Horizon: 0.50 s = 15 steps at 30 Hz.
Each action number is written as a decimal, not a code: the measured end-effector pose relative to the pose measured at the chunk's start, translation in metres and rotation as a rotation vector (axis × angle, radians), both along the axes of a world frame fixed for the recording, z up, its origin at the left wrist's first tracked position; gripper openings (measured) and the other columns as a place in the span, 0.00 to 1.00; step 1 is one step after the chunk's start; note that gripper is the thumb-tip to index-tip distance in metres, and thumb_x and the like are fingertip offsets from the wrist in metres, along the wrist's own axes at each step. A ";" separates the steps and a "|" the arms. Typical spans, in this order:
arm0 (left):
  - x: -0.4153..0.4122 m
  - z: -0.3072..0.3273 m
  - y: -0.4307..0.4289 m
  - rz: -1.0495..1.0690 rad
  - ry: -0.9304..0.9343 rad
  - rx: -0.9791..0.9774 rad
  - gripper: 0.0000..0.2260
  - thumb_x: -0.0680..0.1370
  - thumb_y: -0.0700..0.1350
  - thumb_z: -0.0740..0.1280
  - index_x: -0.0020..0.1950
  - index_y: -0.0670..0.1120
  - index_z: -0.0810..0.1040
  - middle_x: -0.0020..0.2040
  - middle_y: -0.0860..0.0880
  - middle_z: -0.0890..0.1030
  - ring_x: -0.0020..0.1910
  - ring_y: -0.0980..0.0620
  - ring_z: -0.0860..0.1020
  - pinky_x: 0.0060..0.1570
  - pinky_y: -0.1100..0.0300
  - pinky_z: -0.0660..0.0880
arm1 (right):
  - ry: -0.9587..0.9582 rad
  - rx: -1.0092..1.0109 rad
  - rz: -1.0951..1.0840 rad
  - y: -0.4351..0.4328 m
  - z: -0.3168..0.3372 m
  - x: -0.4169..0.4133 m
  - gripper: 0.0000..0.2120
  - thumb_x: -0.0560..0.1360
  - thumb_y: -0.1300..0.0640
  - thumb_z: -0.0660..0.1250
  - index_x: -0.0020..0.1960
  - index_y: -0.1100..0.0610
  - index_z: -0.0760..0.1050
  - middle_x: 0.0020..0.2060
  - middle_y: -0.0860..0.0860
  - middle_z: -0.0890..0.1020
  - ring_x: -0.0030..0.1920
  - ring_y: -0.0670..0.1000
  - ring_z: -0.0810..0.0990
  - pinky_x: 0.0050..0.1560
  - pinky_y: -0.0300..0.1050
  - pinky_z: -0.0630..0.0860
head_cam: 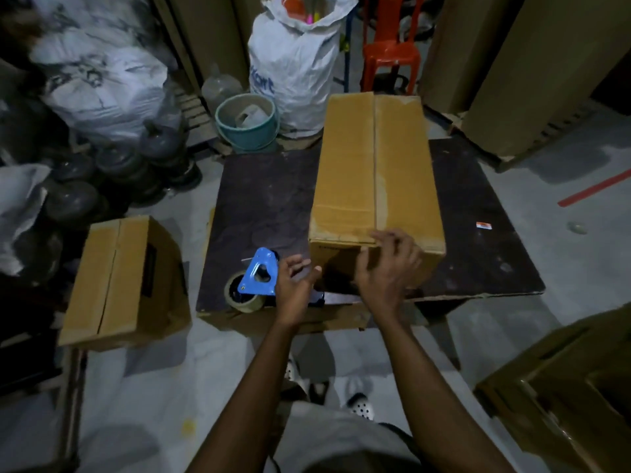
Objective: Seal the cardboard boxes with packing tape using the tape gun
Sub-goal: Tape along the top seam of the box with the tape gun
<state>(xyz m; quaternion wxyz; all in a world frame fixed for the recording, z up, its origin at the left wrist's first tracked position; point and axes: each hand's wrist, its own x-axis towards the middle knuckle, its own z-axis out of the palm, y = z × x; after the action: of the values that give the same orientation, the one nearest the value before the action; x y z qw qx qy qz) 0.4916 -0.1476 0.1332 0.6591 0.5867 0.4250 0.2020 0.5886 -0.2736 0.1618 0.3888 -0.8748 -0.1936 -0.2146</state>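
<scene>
left hand (295,285), fingers spread and empty, beside the blue tape gun (257,278) on the bench (259,199); right hand (386,268) rests loosely on the near edge of the cardboard box (375,165). best: grip the handle fully, steady the box.

The long brown cardboard box (375,165) is matt. The dark wooden tabletop (266,199) looks dull and scuffed; the blue metal tape gun (257,276) shines smoothly.

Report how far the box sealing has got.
Done: the table box looks taped along its top seam. In hand: the right hand rests on its near edge; the left hand hovers open by the tape gun. Left: the floor box, seam untaped.
</scene>
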 end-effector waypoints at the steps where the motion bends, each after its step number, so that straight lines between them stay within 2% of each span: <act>1: -0.009 -0.003 0.000 0.029 0.016 -0.023 0.14 0.76 0.37 0.74 0.56 0.48 0.74 0.55 0.46 0.82 0.57 0.46 0.81 0.58 0.49 0.78 | -0.060 -0.058 0.095 0.009 -0.003 -0.012 0.12 0.73 0.57 0.70 0.57 0.51 0.78 0.61 0.56 0.76 0.61 0.57 0.71 0.61 0.54 0.63; 3: -0.028 -0.007 0.001 0.113 0.037 -0.058 0.12 0.77 0.34 0.72 0.55 0.44 0.75 0.50 0.44 0.83 0.51 0.44 0.81 0.52 0.50 0.78 | -0.086 -0.140 0.307 0.026 -0.015 -0.037 0.11 0.73 0.56 0.67 0.55 0.53 0.80 0.58 0.57 0.77 0.56 0.58 0.72 0.56 0.54 0.65; 5: -0.050 -0.011 0.005 0.199 0.031 -0.094 0.10 0.77 0.32 0.71 0.55 0.41 0.76 0.48 0.41 0.83 0.47 0.45 0.82 0.49 0.53 0.78 | -0.011 -0.179 0.515 0.039 -0.032 -0.055 0.12 0.72 0.57 0.66 0.54 0.57 0.80 0.55 0.58 0.78 0.52 0.60 0.73 0.50 0.54 0.71; 7: -0.071 -0.013 0.009 0.258 0.052 -0.110 0.09 0.77 0.33 0.71 0.56 0.39 0.77 0.46 0.43 0.84 0.43 0.52 0.83 0.44 0.61 0.78 | 0.081 -0.251 0.628 0.048 -0.050 -0.066 0.12 0.72 0.58 0.69 0.55 0.57 0.79 0.53 0.57 0.77 0.50 0.60 0.73 0.46 0.56 0.73; 9: -0.089 -0.013 0.015 0.308 0.079 -0.122 0.08 0.76 0.35 0.72 0.54 0.40 0.79 0.45 0.47 0.84 0.41 0.60 0.82 0.43 0.63 0.75 | 0.148 -0.323 0.672 0.055 -0.064 -0.069 0.15 0.70 0.59 0.72 0.56 0.57 0.78 0.51 0.57 0.76 0.51 0.61 0.74 0.44 0.54 0.72; 11: -0.105 -0.015 0.021 0.371 0.101 -0.152 0.08 0.76 0.38 0.73 0.54 0.42 0.81 0.45 0.49 0.85 0.44 0.55 0.83 0.44 0.58 0.75 | 0.287 -0.448 0.666 0.065 -0.074 -0.069 0.20 0.70 0.57 0.74 0.61 0.57 0.77 0.54 0.58 0.76 0.56 0.64 0.74 0.48 0.55 0.71; 13: -0.119 -0.017 0.026 0.420 0.127 -0.182 0.08 0.76 0.38 0.72 0.55 0.43 0.81 0.45 0.47 0.85 0.46 0.49 0.83 0.44 0.55 0.75 | 0.478 -0.620 0.620 0.080 -0.082 -0.067 0.25 0.74 0.52 0.74 0.68 0.57 0.72 0.63 0.59 0.74 0.64 0.64 0.71 0.58 0.57 0.70; 15: -0.129 -0.020 0.028 0.434 0.132 -0.215 0.08 0.76 0.38 0.71 0.55 0.43 0.81 0.47 0.44 0.85 0.46 0.47 0.83 0.44 0.54 0.76 | 0.570 -0.739 0.570 0.092 -0.090 -0.067 0.30 0.76 0.49 0.72 0.73 0.57 0.67 0.69 0.59 0.71 0.69 0.63 0.68 0.65 0.56 0.67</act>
<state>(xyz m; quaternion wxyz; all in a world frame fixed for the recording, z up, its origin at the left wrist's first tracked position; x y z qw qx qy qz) 0.3622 -0.1191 0.1129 0.6296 0.4202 0.6023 0.2536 0.5219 -0.1817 0.0716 0.1355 -0.8896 -0.3723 0.2272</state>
